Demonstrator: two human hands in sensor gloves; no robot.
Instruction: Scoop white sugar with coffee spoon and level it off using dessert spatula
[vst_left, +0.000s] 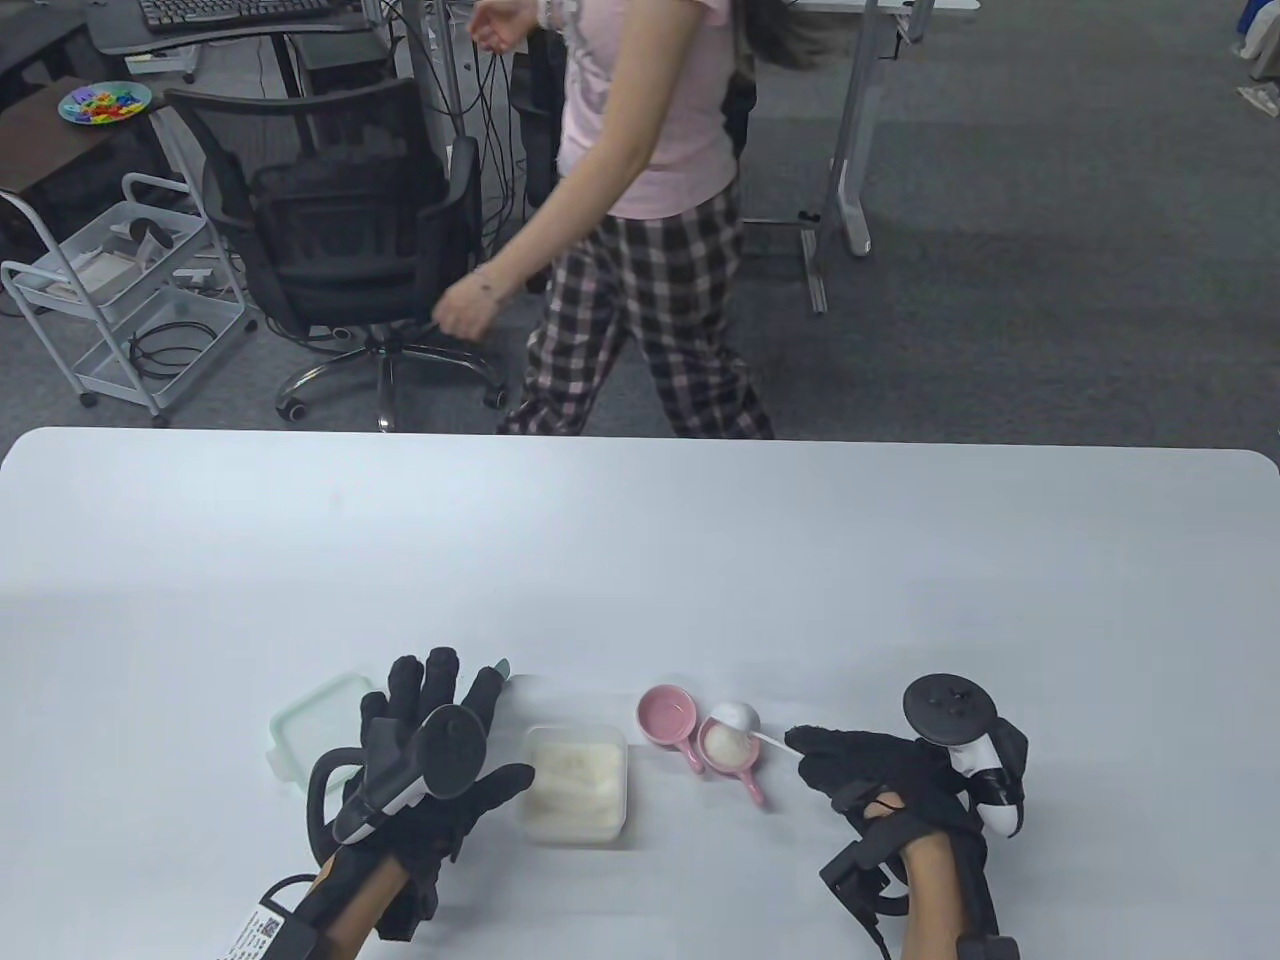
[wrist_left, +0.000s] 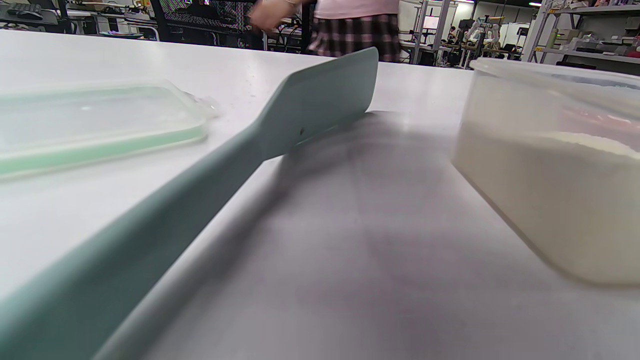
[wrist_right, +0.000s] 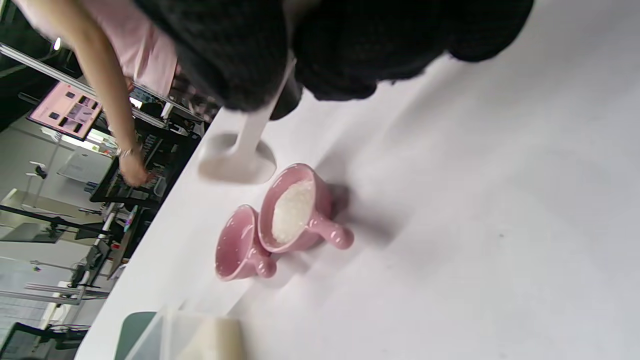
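Observation:
A mint green dessert spatula (wrist_left: 320, 100) lies along the table, and only its tip (vst_left: 500, 666) shows past my left hand (vst_left: 450, 720). That hand lies over the handle with its fingers stretched out. The clear sugar container (vst_left: 575, 785) stands just right of it, its side filling the right of the left wrist view (wrist_left: 555, 170). My right hand (vst_left: 805, 745) pinches the handle of the white coffee spoon (vst_left: 738, 714). The spoon's bowl (wrist_right: 235, 165) sits low just beyond a pink cup of sugar (wrist_right: 292, 210), with gloved fingers (wrist_right: 240, 60) above.
A second, empty pink cup (vst_left: 668, 715) touches the filled pink cup (vst_left: 728, 745). The container's green-rimmed lid (vst_left: 315, 725) lies left of my left hand. A person in a pink top (vst_left: 640, 150) walks past the far table edge, near a black office chair (vst_left: 340, 230).

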